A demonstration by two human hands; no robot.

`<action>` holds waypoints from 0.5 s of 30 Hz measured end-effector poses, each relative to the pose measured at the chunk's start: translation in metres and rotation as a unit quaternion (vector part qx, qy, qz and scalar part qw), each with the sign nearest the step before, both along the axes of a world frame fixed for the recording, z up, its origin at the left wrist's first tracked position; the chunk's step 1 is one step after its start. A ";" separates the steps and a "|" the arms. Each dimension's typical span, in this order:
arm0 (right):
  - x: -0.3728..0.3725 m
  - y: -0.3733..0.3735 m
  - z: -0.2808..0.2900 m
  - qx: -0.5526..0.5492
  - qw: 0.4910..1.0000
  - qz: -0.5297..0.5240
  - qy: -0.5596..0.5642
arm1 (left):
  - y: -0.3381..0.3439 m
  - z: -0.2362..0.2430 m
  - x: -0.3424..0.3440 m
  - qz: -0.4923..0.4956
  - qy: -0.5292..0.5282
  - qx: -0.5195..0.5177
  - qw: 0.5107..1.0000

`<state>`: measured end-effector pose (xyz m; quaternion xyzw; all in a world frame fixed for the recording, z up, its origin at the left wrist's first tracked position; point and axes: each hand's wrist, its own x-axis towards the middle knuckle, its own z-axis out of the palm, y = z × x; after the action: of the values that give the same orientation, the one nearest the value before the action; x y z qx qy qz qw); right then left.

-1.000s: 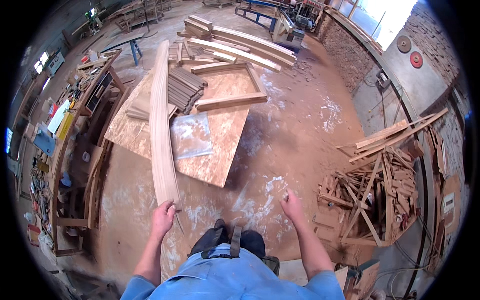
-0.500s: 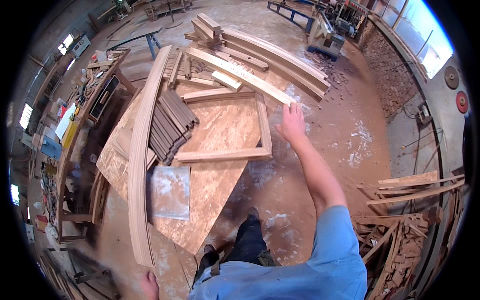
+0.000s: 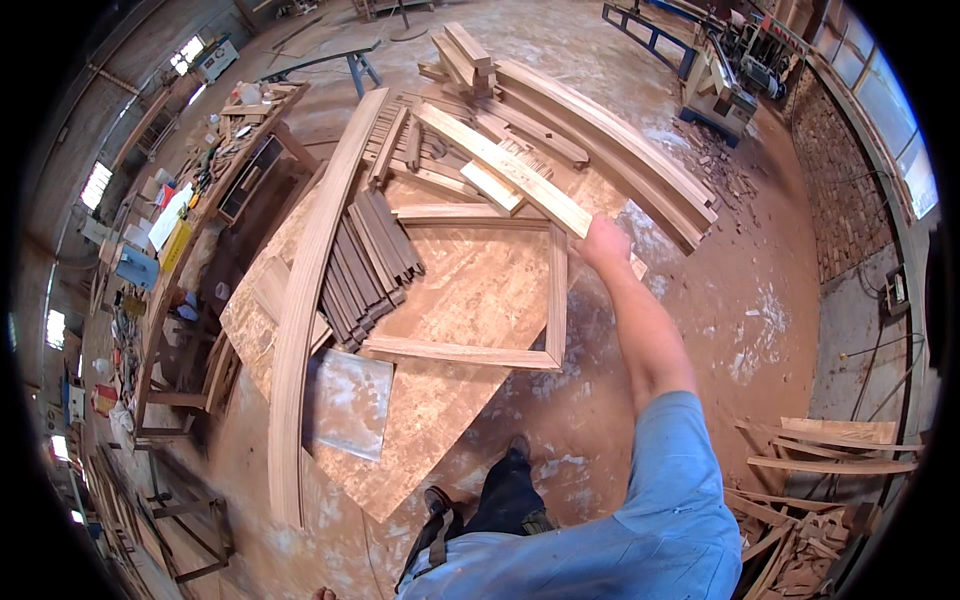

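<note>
My right hand [image 3: 607, 243] reaches out and is closed around the near right end of a pale wooden board [image 3: 505, 166]. The board slants across the wood pile above a rectangular wooden frame [image 3: 556, 290]. Beneath it lies a short light block [image 3: 492, 186]. Only a sliver of my left hand [image 3: 325, 594] shows at the bottom edge, its fingers too cut off to read. Nearest to that hand is the lower end of a long wide plank [image 3: 300, 330], which lies across the left side of a chipboard sheet [image 3: 420, 430].
Dark slats [image 3: 360, 265] lie stacked inside the sheet's left part, beside a greyish square panel [image 3: 352, 400]. Long beams [image 3: 610, 140] rest at the far right. A cluttered workbench [image 3: 215, 190] stands left. Scrap wood [image 3: 800, 540] is heaped at lower right.
My right hand has gone from fingers laid over the board's end to a wrapped grip. My left hand has dropped almost out of view. The whole view has shifted.
</note>
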<state>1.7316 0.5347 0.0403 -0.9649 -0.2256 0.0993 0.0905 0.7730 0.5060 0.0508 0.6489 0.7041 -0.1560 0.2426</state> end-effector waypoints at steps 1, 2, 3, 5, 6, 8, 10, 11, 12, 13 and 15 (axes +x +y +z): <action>-0.005 0.001 0.007 0.012 1.000 0.004 0.014 | 0.003 -0.003 -0.004 -0.009 0.002 0.008 1.000; -0.011 0.000 0.011 0.030 0.999 -0.005 0.022 | 0.013 -0.010 -0.011 -0.019 0.004 0.017 1.000; -0.017 -0.004 0.013 0.048 0.998 -0.016 0.029 | 0.027 -0.021 -0.017 -0.030 0.005 0.026 0.999; -0.039 -0.020 0.015 0.087 0.996 -0.020 0.025 | 0.064 -0.050 -0.025 0.096 -0.195 0.089 0.972; -0.055 -0.035 0.015 0.106 0.994 -0.013 0.009 | 0.077 -0.050 -0.010 0.047 -0.173 0.096 0.979; -0.100 -0.066 0.018 0.127 0.992 -0.010 -0.010 | 0.115 -0.013 0.075 -0.035 -0.164 0.127 0.978; -0.159 -0.106 0.030 0.137 0.990 -0.030 -0.017 | 0.157 0.008 0.132 -0.099 -0.200 0.160 0.961; -0.192 -0.123 0.027 0.159 0.986 -0.030 -0.048 | 0.179 0.012 0.157 -0.126 -0.229 0.174 0.950; -0.226 -0.139 0.022 0.180 0.980 -0.032 -0.077 | 0.202 0.015 0.184 -0.155 -0.273 0.184 0.931; -0.263 -0.158 0.024 0.188 0.977 -0.049 -0.087 | 0.222 0.017 0.212 -0.188 -0.317 0.178 0.913; -0.348 -0.195 0.037 0.194 0.970 -0.095 -0.107 | 0.254 0.021 0.279 -0.253 -0.387 0.146 0.874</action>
<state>1.3837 0.3401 0.0774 -0.9509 -0.1559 -0.0593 0.2606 1.0517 0.7601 0.0719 0.8416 0.3799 0.1562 0.3506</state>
